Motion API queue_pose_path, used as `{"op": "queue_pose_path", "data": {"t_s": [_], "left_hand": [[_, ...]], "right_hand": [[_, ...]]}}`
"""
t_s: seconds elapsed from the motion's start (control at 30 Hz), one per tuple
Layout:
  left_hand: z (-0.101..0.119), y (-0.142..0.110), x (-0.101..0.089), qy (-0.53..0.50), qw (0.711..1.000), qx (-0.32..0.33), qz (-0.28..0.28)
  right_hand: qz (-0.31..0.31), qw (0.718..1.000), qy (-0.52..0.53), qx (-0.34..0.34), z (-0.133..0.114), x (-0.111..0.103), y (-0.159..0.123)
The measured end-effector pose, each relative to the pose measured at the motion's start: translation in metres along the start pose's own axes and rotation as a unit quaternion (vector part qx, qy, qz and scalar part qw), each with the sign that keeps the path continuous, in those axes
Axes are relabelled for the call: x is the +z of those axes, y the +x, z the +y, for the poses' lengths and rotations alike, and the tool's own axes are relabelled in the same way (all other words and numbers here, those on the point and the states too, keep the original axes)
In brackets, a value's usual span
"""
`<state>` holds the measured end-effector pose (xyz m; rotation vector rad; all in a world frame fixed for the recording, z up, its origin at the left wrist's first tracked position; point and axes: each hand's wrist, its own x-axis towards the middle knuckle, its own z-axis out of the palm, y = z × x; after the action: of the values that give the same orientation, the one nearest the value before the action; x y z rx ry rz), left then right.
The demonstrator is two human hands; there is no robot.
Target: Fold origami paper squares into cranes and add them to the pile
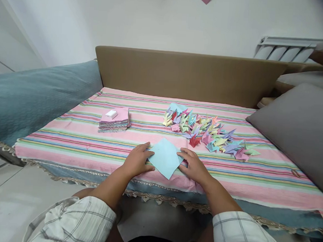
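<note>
A light blue square of origami paper (165,159) lies turned like a diamond near the front edge of the seat, with a faint crease on it. At its left corner is my left hand (137,160), thumb and fingers around that corner. My right hand (193,165) has the opposite corner between its thumb and fingers. Just beyond the sheet spreads a pile of folded paper cranes (210,133) in many colours, with a red crane (194,141) closest to the sheet.
A stack of coloured paper (114,125) bears a small white block (111,114) at the left. Another blue sheet (178,107) lies behind the cranes. A grey cushion (299,130) leans at the right, near a small brownish object (295,173). The brown backrest (187,75) stands behind.
</note>
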<state>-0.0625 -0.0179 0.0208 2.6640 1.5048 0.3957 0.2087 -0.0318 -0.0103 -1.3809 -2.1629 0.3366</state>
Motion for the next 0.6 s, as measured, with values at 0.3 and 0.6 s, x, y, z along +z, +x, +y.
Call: {"op": "queue_pose_path", "data": {"t_s": [0.3,0.6], "left_hand": [[-0.0017,0.0004,-0.0015,-0.015,0.999,-0.022,-0.017],[-0.0006,0.0014,-0.0023,-0.017,0.999,-0.028,-0.022]], "right_hand": [[0.009,1.0,0.017,-0.012,0.0013,0.0012,-0.0007],[-0.002,0.999,0.003,-0.038,-0.0004,0.0009,-0.0002]]}}
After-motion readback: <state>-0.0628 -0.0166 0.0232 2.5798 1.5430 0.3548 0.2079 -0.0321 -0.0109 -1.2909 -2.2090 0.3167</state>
